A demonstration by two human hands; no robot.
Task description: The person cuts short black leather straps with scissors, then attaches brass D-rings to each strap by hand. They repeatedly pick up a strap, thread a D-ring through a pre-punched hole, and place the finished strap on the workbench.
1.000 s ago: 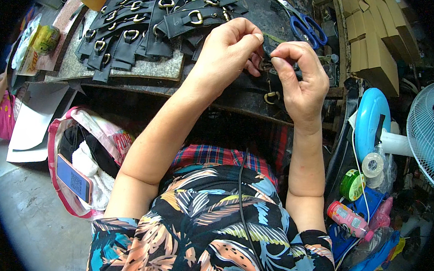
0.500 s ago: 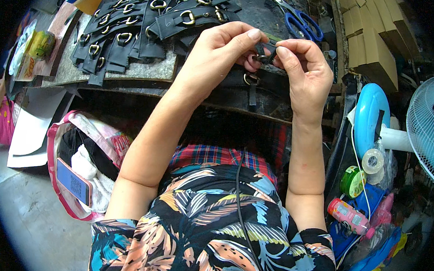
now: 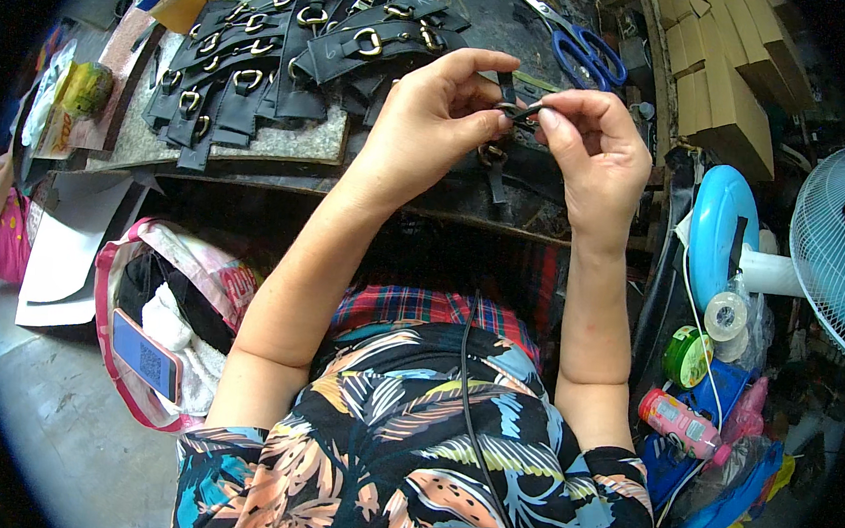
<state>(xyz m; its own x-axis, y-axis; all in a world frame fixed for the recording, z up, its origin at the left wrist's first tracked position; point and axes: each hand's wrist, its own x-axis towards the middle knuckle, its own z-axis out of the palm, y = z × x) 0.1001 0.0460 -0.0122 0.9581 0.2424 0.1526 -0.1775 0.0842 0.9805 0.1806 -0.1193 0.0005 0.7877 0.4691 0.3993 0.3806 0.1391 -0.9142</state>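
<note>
My left hand point(image 3: 421, 133) pinches a narrow black strap point(image 3: 508, 83) near a small metal ring or buckle, thumb below and index finger stretched above it. From the right, my right hand point(image 3: 599, 149) grips the strap's other end between thumb and fingertips. The strap bends through or around the metal piece; which one cannot be made out. Just below my fingers, another black strap piece with a brass-coloured D-ring point(image 3: 492, 156) lies at the bench edge. To the left is a pile of black straps point(image 3: 250, 79) with brass-coloured D-rings and clips.
Blue-handled scissors point(image 3: 588, 57) lie beyond my right hand. Brown cardboard boxes point(image 3: 722, 108) are stacked at the right, above a blue-and-white fan point(image 3: 730, 225). A pink-edged bag point(image 3: 108, 342) with a phone point(image 3: 146, 354) is below the bench on the left.
My left thumb has moved down from above the strap to below the metal piece, and the index finger has straightened. More of the strap shows between my hands.
</note>
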